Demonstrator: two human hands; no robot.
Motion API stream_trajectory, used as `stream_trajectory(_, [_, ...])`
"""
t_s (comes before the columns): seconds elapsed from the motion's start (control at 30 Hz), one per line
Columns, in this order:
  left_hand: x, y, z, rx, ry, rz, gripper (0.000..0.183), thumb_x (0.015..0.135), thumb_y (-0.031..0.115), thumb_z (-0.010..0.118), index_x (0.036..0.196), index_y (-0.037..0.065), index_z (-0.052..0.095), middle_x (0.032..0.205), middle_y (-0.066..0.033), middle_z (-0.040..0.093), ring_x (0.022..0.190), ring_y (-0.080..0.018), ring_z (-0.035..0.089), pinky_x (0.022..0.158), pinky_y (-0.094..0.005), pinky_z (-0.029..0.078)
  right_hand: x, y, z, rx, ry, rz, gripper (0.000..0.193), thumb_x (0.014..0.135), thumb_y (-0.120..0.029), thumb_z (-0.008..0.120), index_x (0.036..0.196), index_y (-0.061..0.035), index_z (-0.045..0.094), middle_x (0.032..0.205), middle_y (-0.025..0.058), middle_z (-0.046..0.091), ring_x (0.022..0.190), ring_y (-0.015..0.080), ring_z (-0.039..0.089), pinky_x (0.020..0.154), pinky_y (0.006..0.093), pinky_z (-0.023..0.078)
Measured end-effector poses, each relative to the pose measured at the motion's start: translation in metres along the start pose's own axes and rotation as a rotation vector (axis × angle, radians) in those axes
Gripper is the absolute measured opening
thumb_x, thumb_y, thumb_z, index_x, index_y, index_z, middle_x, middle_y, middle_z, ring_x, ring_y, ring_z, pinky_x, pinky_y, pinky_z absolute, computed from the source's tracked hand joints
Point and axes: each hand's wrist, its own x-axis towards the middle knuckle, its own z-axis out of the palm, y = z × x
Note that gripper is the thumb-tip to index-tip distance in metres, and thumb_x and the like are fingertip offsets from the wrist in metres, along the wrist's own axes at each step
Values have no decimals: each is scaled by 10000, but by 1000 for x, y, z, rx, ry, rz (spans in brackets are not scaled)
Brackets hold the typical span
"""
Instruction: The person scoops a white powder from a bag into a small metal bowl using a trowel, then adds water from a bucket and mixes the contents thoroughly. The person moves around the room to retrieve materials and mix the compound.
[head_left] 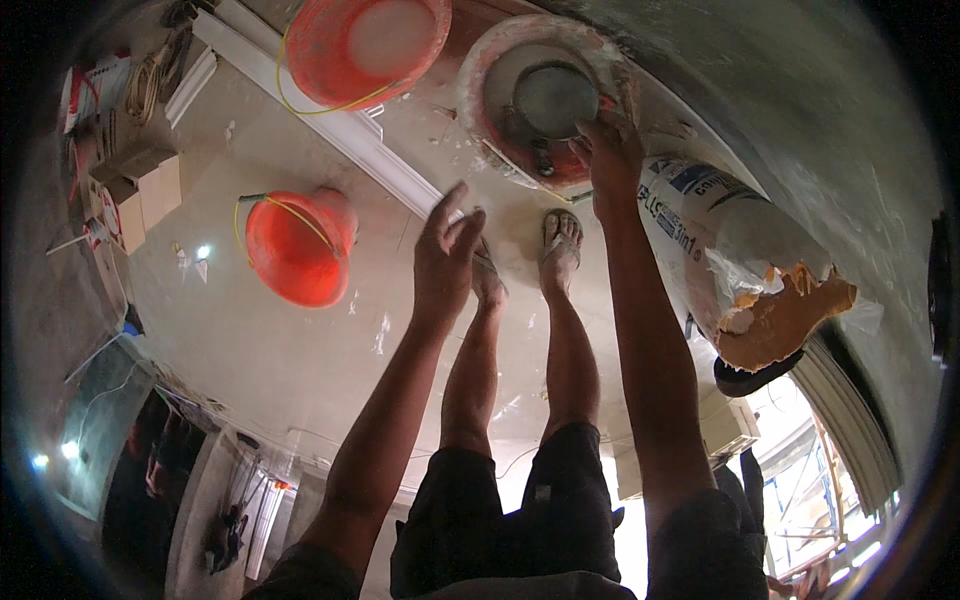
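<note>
1. Clock directions run from the middle of the view, with 12 at its top edge.
2. The left hand (447, 255) hangs just off the middle toward 11 o'clock, released, its fingers loosely bent and apart above the floor (270, 360).
3. The right hand (605, 155) reaches out between 1 and 2 o'clock, its fingers curved toward the edge of a round grey vessel (557, 98); whether they grasp it, I cannot tell.
4. That vessel lies close to 1 o'clock, inside a tub (472, 100) whose broad rim is crusted with pale residue.
5. At 11 o'clock, near the top edge, stands a red bucket (308, 55) with pale contents and a yellow handle.
6. A smaller orange bucket (342, 215) lies tipped on the floor between 9 and 10 o'clock, its mouth toward 7.
7. A long white trim strip (345, 135) slants past the red bucket, from near the top edge toward the left hand.
8. Near 3 o'clock, beyond the right forearm (650, 320), is a whitish sack (730, 235), its brown inner paper torn at the lower end.
9. A cardboard box (155, 205) sits farther out, between 9 and 10 o'clock.
</note>
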Motion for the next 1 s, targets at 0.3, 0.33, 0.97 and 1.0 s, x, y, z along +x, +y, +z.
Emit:
stream_trajectory(0.3, [-44,-70,-32,63,-43,-207,513,993,264,608,1395,-26,476,1386,-200,550,1238,-247,567,1044,-365,457,116,85,15,-619,204,-480,726,771,-269,809,1332,20,450,1160,134,647,1080,274,631,941,402,493])
stream_trajectory(0.33, [-46,-72,-34,60,-43,-217,512,994,263,607,1396,-26,476,1386,-200,551,1240,-247,565,1042,-363,458,122,88,18,-607,201,-525,752,763,-283,813,1344,22,445,1149,141,660,1080,282,639,940,407,491])
stream_trajectory(0.97, [9,-49,-25,-10,-37,-170,518,1001,275,595,1393,-45,482,1373,-183,572,1228,-248,583,1027,-366,473,63,37,42,-107,79,19,477,897,-131,666,1325,9,508,1214,124,598,1081,252,623,876,387,580])
stream_trajectory(1.0, [18,-47,-23,-11,-50,-158,527,1002,287,592,1405,-32,474,1373,-162,576,1213,-231,588,1007,-366,489,48,22,41,64,33,111,451,905,-118,650,1316,2,507,1212,115,590,1072,252,622,887,393,584])
